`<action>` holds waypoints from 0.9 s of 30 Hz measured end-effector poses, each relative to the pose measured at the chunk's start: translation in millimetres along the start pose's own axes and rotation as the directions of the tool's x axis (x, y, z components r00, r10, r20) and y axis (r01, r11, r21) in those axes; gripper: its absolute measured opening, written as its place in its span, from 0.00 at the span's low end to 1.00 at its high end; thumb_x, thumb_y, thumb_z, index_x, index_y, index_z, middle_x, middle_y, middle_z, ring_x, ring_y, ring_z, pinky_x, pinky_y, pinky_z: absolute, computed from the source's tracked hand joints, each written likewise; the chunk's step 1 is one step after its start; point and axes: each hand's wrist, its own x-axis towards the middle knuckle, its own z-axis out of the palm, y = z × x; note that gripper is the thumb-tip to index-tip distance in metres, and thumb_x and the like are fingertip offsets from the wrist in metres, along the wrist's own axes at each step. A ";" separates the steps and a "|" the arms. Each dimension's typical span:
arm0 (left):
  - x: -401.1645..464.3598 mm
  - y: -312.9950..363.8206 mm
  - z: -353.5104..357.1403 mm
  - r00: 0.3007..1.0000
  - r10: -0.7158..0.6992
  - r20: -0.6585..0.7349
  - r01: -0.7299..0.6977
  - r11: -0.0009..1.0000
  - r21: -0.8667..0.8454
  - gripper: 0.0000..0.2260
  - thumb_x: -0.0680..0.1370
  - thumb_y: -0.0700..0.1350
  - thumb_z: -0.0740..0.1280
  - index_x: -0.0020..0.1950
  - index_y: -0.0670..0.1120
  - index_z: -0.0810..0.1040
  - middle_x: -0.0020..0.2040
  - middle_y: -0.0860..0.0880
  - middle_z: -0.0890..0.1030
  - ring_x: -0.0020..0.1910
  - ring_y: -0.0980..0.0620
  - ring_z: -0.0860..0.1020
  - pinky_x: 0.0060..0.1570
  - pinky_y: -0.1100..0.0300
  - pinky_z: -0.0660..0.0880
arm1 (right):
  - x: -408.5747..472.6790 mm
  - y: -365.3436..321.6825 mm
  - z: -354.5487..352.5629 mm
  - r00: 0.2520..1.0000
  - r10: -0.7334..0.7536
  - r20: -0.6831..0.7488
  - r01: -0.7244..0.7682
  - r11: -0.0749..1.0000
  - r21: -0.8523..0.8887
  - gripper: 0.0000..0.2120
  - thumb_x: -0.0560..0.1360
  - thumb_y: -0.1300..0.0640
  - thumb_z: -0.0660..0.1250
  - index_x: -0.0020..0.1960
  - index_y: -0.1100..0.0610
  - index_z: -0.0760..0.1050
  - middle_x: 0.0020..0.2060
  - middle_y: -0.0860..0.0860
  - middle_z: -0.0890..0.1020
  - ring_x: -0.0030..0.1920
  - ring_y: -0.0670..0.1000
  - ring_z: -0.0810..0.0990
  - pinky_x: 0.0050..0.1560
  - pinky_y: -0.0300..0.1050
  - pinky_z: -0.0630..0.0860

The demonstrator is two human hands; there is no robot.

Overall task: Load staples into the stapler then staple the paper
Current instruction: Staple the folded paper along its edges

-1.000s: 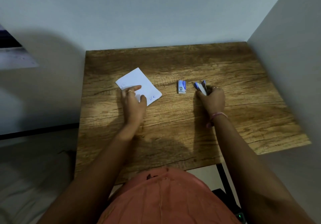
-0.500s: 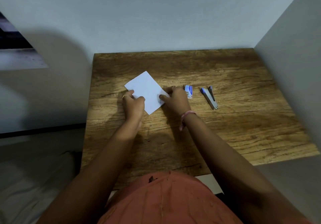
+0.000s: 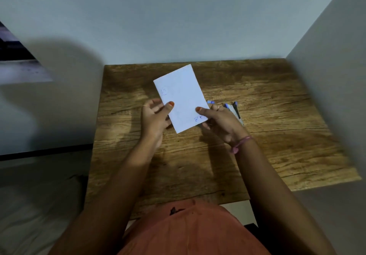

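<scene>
Head view: left hand (image 3: pixel 153 119) and right hand (image 3: pixel 217 120) each pinch paper (image 3: pixel 181 98), lifting it for stapling; stapler (image 3: pixel 234 110) idle on worktop (image 3: pixel 277 136).

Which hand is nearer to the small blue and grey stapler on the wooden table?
The right hand. It holds the white paper directly beside the small blue and grey stapler, partly covering it. The left hand grips the paper's opposite edge, farther away.

Faint blue pen marks stand on the paper (image 3: pixel 181 96), but none of them can be read.
</scene>
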 end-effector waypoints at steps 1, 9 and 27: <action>-1.9 5.0 4.6 0.999 0.031 0.032 -0.032 0.999 0.022 0.14 0.73 0.38 0.72 0.50 0.49 0.70 0.51 0.51 0.82 0.48 0.53 0.83 0.38 0.54 0.80 | -4.4 -3.7 -5.0 1.000 -0.024 -0.002 0.024 0.999 -0.024 0.06 0.74 0.57 0.71 0.46 0.60 0.77 0.43 0.61 0.79 0.37 0.54 0.71 0.33 0.41 0.66; -19.9 32.2 34.4 0.933 0.206 0.297 -0.265 0.948 0.176 0.14 0.72 0.37 0.73 0.46 0.51 0.70 0.43 0.50 0.85 0.42 0.51 0.84 0.35 0.58 0.78 | -32.7 -44.3 -36.0 0.960 -0.278 0.019 0.278 0.960 -0.023 0.07 0.73 0.60 0.71 0.49 0.61 0.81 0.48 0.58 0.84 0.47 0.53 0.82 0.48 0.46 0.78; -35.6 27.8 60.0 0.760 0.313 0.570 -0.536 0.797 0.279 0.21 0.77 0.37 0.66 0.64 0.59 0.74 0.27 0.57 0.53 0.26 0.58 0.56 0.42 0.66 0.65 | -44.9 -66.2 -71.8 0.936 -0.351 -0.035 0.350 0.936 -0.034 0.04 0.75 0.57 0.69 0.44 0.53 0.82 0.39 0.46 0.84 0.37 0.45 0.75 0.34 0.36 0.66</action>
